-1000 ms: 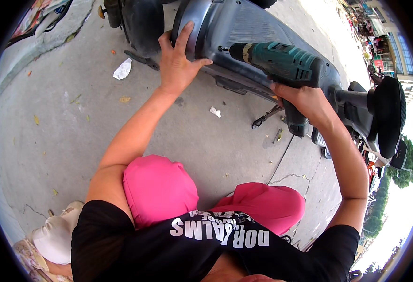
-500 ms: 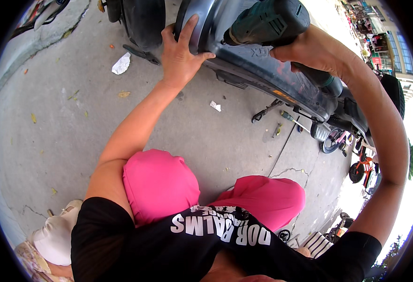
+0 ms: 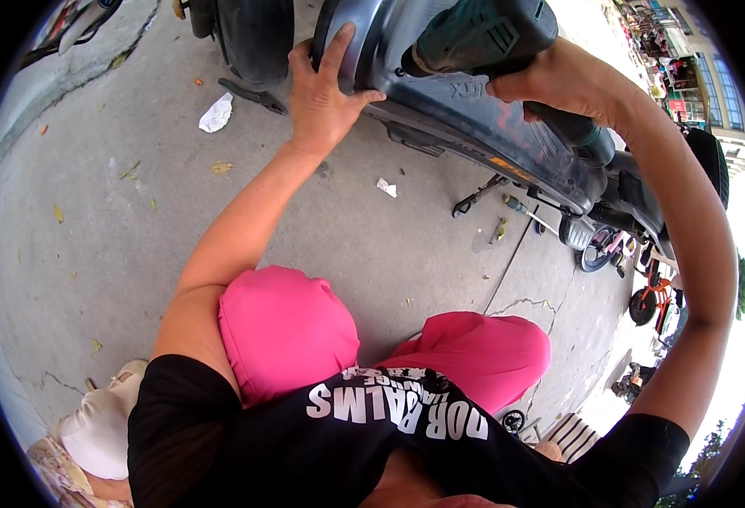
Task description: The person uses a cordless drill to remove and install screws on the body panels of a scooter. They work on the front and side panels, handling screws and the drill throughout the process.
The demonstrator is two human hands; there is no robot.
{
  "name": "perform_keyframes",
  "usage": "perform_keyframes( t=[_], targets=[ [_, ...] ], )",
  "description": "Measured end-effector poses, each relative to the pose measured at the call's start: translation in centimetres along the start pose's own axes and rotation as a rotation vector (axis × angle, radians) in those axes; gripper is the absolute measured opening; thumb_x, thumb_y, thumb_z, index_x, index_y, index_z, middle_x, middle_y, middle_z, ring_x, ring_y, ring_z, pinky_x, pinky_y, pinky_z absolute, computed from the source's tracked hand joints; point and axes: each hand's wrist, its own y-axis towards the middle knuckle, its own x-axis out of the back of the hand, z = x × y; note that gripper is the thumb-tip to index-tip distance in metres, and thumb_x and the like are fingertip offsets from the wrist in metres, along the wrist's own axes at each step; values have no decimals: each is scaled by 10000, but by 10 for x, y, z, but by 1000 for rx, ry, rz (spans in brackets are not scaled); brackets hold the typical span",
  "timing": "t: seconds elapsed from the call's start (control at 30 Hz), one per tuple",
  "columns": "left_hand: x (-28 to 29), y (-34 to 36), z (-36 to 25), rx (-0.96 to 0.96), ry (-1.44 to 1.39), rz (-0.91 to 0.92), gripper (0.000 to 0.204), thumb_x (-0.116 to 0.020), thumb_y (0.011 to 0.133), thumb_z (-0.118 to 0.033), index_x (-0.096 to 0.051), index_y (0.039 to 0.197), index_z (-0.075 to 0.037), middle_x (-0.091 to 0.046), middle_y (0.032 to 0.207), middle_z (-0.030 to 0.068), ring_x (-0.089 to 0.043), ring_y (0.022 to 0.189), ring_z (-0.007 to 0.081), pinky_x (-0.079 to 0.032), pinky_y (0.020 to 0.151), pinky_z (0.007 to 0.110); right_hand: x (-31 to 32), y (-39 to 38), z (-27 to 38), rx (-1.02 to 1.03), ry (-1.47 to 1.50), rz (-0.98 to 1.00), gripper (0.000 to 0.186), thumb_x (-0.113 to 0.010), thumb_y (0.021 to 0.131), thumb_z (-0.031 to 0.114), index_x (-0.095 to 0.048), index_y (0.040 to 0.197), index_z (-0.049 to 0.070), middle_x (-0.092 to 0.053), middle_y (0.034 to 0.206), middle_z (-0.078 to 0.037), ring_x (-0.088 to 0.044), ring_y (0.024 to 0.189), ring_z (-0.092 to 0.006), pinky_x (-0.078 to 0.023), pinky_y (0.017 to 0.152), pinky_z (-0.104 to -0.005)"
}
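Observation:
My right hand point(image 3: 567, 85) is wrapped round the grip of a dark green cordless drill point(image 3: 482, 38). The drill points left, its chuck close to the side of an electric scooter point(image 3: 491, 118) with dark grey body panels. The bit and what it touches are too dark to make out. My left hand point(image 3: 326, 97) lies with fingers and thumb spread against a curved glossy grey panel point(image 3: 332, 72) at the scooter's front part, left of the chuck. Some of its fingertips are hidden behind the panel's edge.
A black scooter wheel point(image 3: 254, 42) stands at the upper left. On the concrete lie crumpled white paper point(image 3: 216, 113), a white scrap point(image 3: 387, 187) and a screwdriver point(image 3: 518, 206) near the kickstand point(image 3: 478, 199). Another person point(image 3: 93, 436) is at the lower left. My pink-clad knees are below.
Both hands and the drill hold nearly the same place. The view has shifted very slightly; little else differs.

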Motion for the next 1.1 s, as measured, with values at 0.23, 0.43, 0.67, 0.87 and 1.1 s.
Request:
perform_keyframes(
  t=[0.23,0.43,0.67,0.87,1.1],
  targets=[
    [-1,0,-1,-16,-16,-10,1085,-902,500,-279,-305,1405,-323,-337,1211,162,-477,1056,339,-493,861,408,-8,4,-20,138,123,-28,306,-697,781,248,-632,971,17,-636,752,-51,-600,591,-112,-515,588,-263],
    [0,1,-1,-15,11,-21,1072,-900,496,-302,-322,1399,-313,-336,1217,172,-474,1060,349,-497,850,412,4,11,-8,142,-258,-36,317,-694,788,251,-637,1007,28,-647,766,-84,-617,596,-142,-532,622,-292],
    [0,1,0,-26,20,-22,1065,-898,499,-318,-322,1396,-310,-338,1213,172,-481,1051,344,-502,844,405,7,16,-17,156,-229,22,297,-688,791,245,-644,995,34,-647,749,-83,-631,604,-153,-535,631,-304],
    [-1,1,-3,-35,29,-26,1066,-896,500,-325,-319,1396,-313,-337,1206,166,-490,1037,333,-508,829,400,6,19,-31,177,-203,39,291,-690,788,246,-647,983,34,-645,743,-72,-618,594,-143,-528,609,-304],
    [0,1,-2,-51,42,-26,1078,-895,504,-333,-297,1401,-325,-330,1202,159,-470,1038,327,-508,826,394,1,13,-25,139,-127,28,258,-684,796,232,-650,968,43,-640,736,-56,-606,598,-130,-520,600,-292]
  ],
)
